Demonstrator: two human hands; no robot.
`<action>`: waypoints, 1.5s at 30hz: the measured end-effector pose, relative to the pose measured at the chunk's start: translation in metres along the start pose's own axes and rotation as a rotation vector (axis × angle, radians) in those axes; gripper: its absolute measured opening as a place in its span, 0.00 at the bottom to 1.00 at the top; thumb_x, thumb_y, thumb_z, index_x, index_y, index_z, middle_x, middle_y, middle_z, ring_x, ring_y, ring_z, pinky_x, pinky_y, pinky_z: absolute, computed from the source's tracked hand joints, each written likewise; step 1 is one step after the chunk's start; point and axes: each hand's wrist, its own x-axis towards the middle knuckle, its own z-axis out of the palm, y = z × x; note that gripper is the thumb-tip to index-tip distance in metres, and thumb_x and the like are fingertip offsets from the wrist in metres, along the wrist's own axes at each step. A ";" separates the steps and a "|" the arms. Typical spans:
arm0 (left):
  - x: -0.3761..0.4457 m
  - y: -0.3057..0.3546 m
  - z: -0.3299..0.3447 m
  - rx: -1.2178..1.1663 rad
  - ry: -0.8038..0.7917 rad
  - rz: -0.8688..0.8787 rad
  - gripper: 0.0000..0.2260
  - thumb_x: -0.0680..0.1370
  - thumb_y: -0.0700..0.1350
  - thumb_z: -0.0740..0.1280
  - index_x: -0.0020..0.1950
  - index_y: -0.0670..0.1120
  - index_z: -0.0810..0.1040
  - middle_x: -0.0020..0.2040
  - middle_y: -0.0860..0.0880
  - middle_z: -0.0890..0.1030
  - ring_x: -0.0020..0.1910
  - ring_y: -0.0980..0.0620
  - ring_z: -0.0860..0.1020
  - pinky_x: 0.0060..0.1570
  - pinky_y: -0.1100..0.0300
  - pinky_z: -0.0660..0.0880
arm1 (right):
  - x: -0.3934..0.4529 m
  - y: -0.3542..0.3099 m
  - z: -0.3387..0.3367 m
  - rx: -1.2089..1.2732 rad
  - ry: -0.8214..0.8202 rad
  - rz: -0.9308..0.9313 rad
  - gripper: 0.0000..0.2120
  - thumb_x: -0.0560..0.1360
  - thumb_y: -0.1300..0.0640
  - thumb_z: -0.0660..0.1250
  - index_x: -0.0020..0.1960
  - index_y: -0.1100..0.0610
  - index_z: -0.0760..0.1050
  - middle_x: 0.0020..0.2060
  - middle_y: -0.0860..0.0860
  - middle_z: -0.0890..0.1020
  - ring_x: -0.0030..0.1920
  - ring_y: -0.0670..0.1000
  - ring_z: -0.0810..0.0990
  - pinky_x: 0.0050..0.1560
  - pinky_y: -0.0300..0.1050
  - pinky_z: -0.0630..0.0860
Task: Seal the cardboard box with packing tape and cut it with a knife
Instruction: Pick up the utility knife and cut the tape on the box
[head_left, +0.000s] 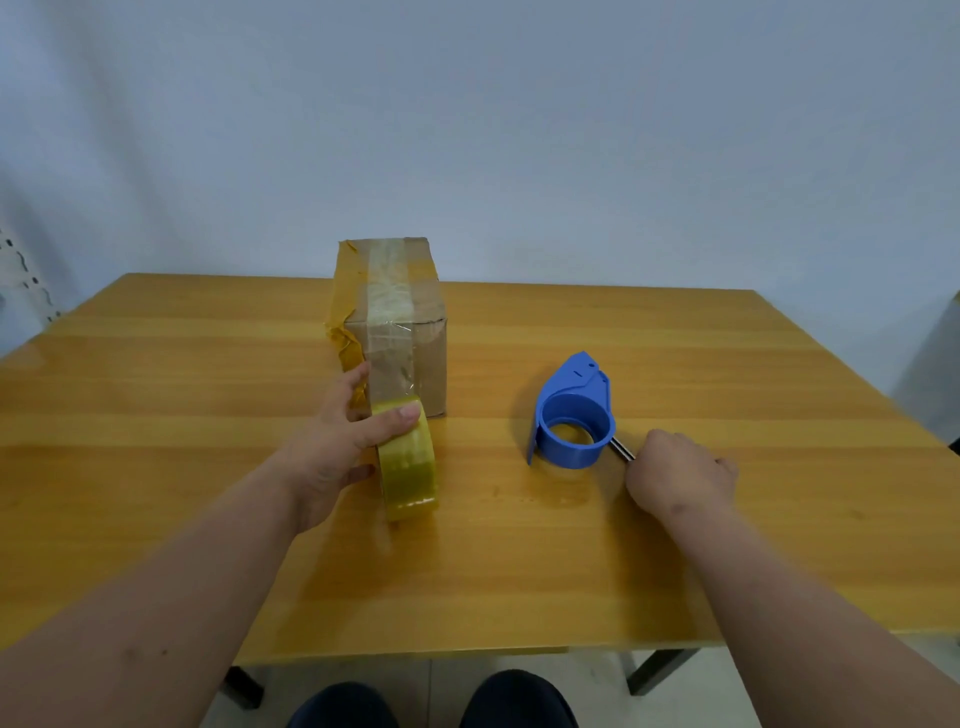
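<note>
A brown cardboard box (426, 358) stands on the wooden table (727, 545), with clear tape over its top and front and yellowish tape down its left side. My left hand (332, 447) grips a yellowish roll of packing tape (408, 467), held upright just in front of the box. My right hand (675, 473) is closed around a thin metal knife (622, 449); only a short silvery end pokes out toward the blue dispenser.
A blue plastic tape dispenser (574, 421) lies on the table right of the box, touching the knife's end. A pale wall rises behind the table. My knees show below the table's near edge.
</note>
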 end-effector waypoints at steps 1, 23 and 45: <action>0.000 0.000 0.000 0.005 -0.002 -0.002 0.51 0.54 0.56 0.80 0.74 0.64 0.60 0.64 0.48 0.77 0.60 0.46 0.77 0.62 0.44 0.71 | -0.001 0.001 0.000 0.025 -0.010 0.010 0.06 0.75 0.60 0.57 0.46 0.53 0.71 0.52 0.54 0.80 0.56 0.59 0.77 0.54 0.50 0.68; -0.008 0.004 0.003 0.002 0.005 -0.004 0.48 0.59 0.54 0.77 0.76 0.62 0.58 0.59 0.52 0.76 0.57 0.50 0.78 0.50 0.52 0.75 | -0.076 -0.035 -0.058 1.875 -0.669 -0.340 0.17 0.78 0.73 0.53 0.59 0.64 0.76 0.37 0.57 0.80 0.32 0.50 0.78 0.32 0.40 0.79; -0.006 0.002 0.000 -0.023 -0.009 0.004 0.45 0.64 0.52 0.76 0.77 0.60 0.57 0.62 0.50 0.76 0.57 0.49 0.80 0.50 0.54 0.77 | -0.081 -0.072 -0.043 1.591 -0.615 -0.409 0.11 0.81 0.66 0.54 0.58 0.63 0.75 0.31 0.55 0.79 0.24 0.47 0.66 0.23 0.39 0.62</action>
